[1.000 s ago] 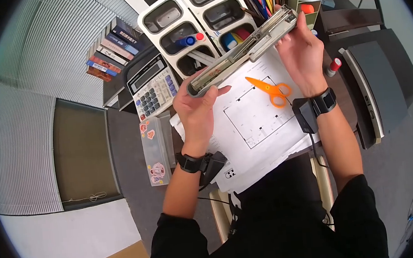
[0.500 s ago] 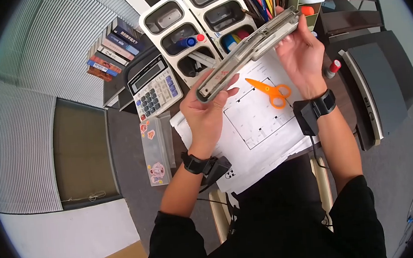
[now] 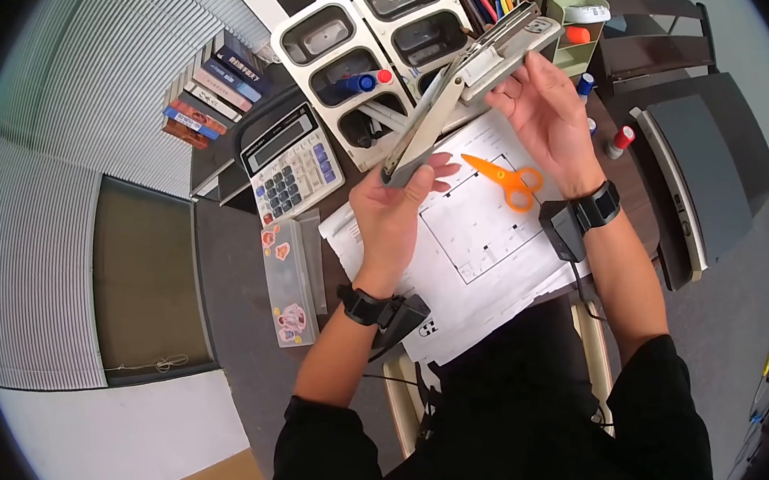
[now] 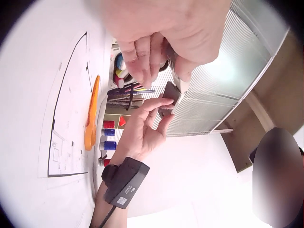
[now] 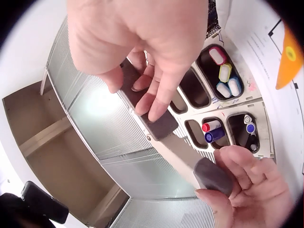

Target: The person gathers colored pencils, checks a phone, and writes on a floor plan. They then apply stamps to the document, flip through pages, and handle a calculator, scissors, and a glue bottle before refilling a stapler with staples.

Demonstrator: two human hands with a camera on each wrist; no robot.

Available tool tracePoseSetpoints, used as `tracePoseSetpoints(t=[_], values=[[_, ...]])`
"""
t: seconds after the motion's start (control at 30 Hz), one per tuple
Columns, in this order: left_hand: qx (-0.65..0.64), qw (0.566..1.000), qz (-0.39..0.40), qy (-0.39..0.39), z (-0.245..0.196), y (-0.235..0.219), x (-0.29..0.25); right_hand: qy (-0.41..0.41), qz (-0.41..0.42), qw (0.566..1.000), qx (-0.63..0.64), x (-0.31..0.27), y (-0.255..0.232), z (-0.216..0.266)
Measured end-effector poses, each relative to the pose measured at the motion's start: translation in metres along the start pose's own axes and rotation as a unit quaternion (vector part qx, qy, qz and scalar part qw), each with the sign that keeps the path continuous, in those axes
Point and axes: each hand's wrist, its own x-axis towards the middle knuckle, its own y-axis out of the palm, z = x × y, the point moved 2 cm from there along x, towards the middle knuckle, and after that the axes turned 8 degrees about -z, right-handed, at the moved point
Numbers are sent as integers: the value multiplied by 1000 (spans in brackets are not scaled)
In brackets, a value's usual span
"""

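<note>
A long grey-and-cream stapler [image 3: 435, 135] is held slantwise above the desk, its metal parts spread apart toward the far end. My left hand [image 3: 387, 226] pinches its near end, thumb on one side and fingers on the other. At the far end my right hand [image 3: 560, 129] holds it, thumb and fingertips around the dark grey part, as the right wrist view shows on the stapler [image 5: 173, 154]. Below the hands, orange scissors [image 3: 512, 178] lie on a sheet with a printed floor plan [image 3: 462, 242].
A cream organizer [image 3: 354, 151] with markers stands behind the hands. To its left are a calculator [image 3: 292, 175], a clear sticker-covered box [image 3: 288, 285] and a row of books [image 3: 215, 86]. Pencils, a green holder [image 3: 574, 59] and red and blue bottles [image 3: 621, 139] stand on the right.
My left hand has moved right with the stapler's near end, and the stapler is now turned and steeper. Its parts show a wider gap near the right hand, which has shifted slightly left and down.
</note>
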Motion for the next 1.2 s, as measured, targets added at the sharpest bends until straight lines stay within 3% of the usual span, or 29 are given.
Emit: tracePoseSetpoints(t=[0.23, 0.33, 0.57, 0.77, 1.0, 1.2], values=[[56, 998, -21, 15, -6, 3, -4, 12, -56, 998, -33, -2, 1, -2], [47, 995, -42, 80, -11, 1, -3, 27, -87, 993, -80, 1, -2, -8], [48, 994, -45, 85, -10, -3, -1, 66, -71, 989, -112, -1, 0, -10], [98, 989, -43, 97, -14, 8, -4, 20, -81, 989, -121, -2, 12, -12], [156, 986, -30, 54, -14, 13, -8, -5, -39, 998, -44, -7, 20, -13], [220, 975, 5, 37, -4, 7, -4, -26, -65, 993, -90, -8, 22, -9]])
